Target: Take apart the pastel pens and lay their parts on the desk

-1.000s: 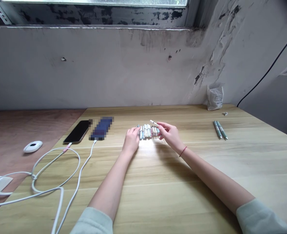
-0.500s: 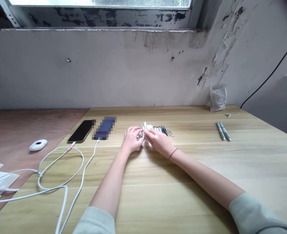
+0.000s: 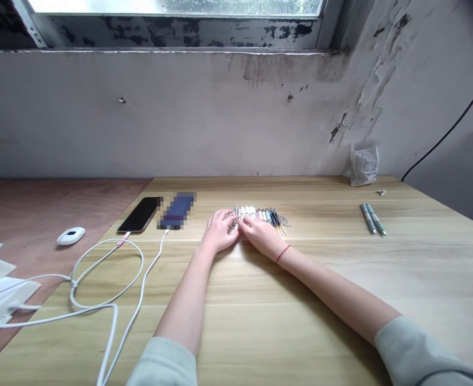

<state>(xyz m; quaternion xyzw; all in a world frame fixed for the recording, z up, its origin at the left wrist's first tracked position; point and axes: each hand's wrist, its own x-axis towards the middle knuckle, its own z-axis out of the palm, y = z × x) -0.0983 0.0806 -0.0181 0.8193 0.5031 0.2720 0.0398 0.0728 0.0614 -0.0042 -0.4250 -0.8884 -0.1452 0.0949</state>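
A row of pens lies side by side on the wooden table, with white, pink, blue and black barrels. My left hand curls its fingers around the left end of this row, against the outermost pens. Close beside it, my right hand has its fingers together on the near ends of the white pens. The fingertips of both hands nearly meet, and they hide the lower part of several pens. At the right end of the row, thin dark pens fan out at a slant.
Two green pens lie apart on the right, below a crumpled white packet by the wall. A black phone and a blurred-out phone lie left, with white charging cables trailing forward. A white rounded case sits farther left.
One white pen that stuck out beyond the others at the far side now lies level with them. My right fingers have drawn slightly nearer, uncovering more of the row. The view has shifted a little left.
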